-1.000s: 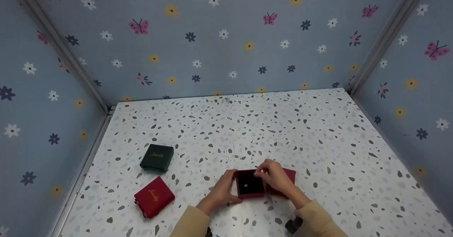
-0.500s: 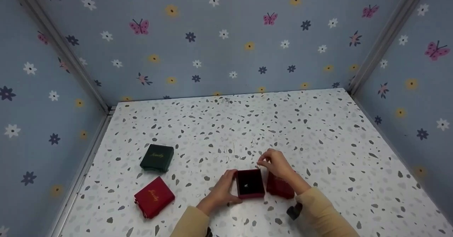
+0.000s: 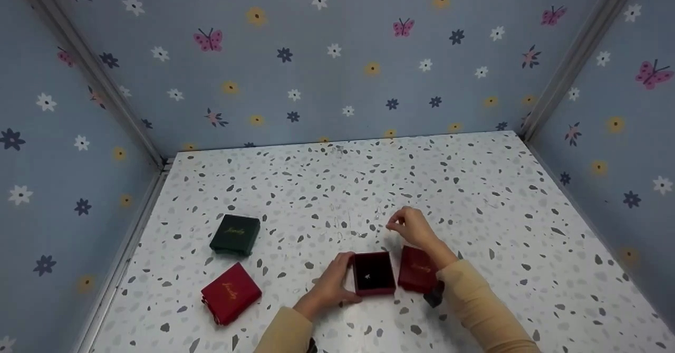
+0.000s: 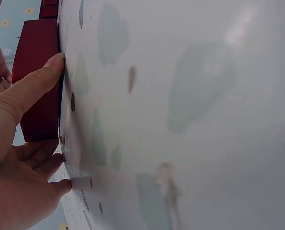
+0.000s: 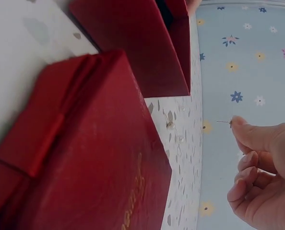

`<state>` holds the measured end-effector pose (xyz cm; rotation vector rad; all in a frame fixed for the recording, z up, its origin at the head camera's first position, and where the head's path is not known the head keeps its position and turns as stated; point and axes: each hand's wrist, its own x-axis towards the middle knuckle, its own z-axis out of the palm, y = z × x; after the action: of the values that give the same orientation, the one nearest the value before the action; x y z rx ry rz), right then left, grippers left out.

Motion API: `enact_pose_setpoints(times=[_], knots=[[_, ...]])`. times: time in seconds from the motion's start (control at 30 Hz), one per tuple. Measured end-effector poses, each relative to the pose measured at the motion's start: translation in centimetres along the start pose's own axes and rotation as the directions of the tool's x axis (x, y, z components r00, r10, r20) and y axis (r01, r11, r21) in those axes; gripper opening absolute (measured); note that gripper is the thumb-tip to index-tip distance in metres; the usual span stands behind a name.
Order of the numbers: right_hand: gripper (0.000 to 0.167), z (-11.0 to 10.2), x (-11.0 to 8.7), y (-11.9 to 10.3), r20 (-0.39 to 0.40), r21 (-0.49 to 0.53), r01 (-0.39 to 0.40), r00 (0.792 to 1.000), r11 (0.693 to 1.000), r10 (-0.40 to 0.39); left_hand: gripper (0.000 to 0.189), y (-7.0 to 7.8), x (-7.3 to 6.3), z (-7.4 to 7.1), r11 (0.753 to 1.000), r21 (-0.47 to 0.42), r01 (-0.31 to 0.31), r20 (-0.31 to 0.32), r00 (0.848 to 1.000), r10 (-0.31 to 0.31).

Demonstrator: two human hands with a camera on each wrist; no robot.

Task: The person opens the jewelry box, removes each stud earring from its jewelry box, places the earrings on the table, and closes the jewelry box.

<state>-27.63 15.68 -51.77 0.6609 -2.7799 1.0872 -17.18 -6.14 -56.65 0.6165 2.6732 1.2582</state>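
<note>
My left hand (image 3: 333,282) spans the left side of an uncovered red jewelry box (image 3: 375,292), gripping it between thumb and fingers. Thumb and fingers lie along the box's walls in the left wrist view. On its black lining sits a small shiny stud (image 3: 367,276). My right hand (image 3: 415,226), raised beyond the box's back right corner, pinches a stud earring (image 5: 223,121) between thumb and forefinger; its thin pin sticks out past the fingertips. Beneath the right forearm lies the red lid (image 3: 416,269) with gold lettering and a ribbon bow.
Left on the speckled table (image 3: 316,184) are a dark green jewelry box (image 3: 235,234) and a second red one (image 3: 231,293), both covered. Several fine pieces of jewelry (image 3: 339,225) lie behind the uncovered box. Flower-patterned walls (image 3: 337,78) enclose the back and sides.
My right hand has moved from over the box's back right corner outward and away from me, bringing more of the red lid into view. The left hand has stayed on the box.
</note>
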Motion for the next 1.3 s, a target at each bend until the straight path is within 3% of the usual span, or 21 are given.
enact_pose_setpoints(times=[0.33, 0.87, 1.3], knots=[[0.007, 0.1, 1.7, 1.0, 0.036, -0.035, -0.206, 0.978, 0.978, 0.207, 0.089, 0.0, -0.1, 0.0, 1.0, 0.009, -0.015, -0.02, 1.0, 0.015], [0.01, 0.5, 3.5, 2.5, 0.054, -0.06, -0.28, 0.958, 0.958, 0.283, 0.088, 0.1, 0.0, 0.0, 1.0, 0.006, 0.002, -0.003, 1.0, -0.002], [0.01, 0.9, 4.5, 3.0, 0.121, -0.102, -0.475, 0.866, 0.874, 0.485, 0.092, 0.1, 0.0, 0.0, 0.999, 0.022, 0.027, 0.004, 1.0, -0.027]])
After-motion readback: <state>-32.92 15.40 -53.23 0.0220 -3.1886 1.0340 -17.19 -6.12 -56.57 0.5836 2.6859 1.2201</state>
